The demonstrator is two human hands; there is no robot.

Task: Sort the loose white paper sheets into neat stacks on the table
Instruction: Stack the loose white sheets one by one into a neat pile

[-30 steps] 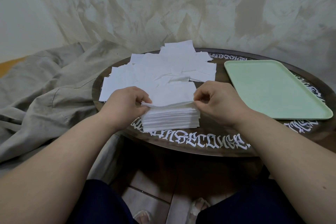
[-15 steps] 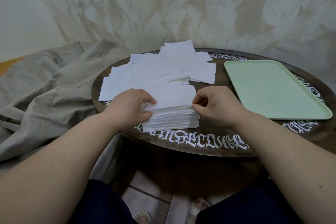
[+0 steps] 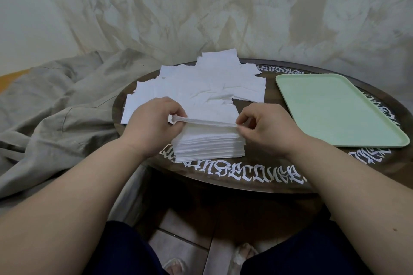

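Both hands are pinching a thin sheaf (image 3: 204,122) just above the neat stack (image 3: 209,146) at the counter's (image 3: 257,182) near edge: left hand (image 3: 154,121) gripping its left end, right hand (image 3: 266,129) its right. Loose sheets (image 3: 201,87) are lying behind; green tray (image 3: 335,109) is sitting right, apart.

One round table (image 3: 257,182) with white lettering along its rim. One green tray (image 3: 335,111) at 2 o'clock on it. One neat stack (image 3: 209,146) of white sheets at 6 o'clock. One loose spread of white sheets (image 3: 210,87) from 10 to 12 o'clock, too overlapped to count. Two hands: left hand (image 3: 152,124), right hand (image 3: 267,128). One thin bundle of sheets (image 3: 204,121) between them. One grey cloth (image 3: 55,107) at 9 o'clock, off the table.
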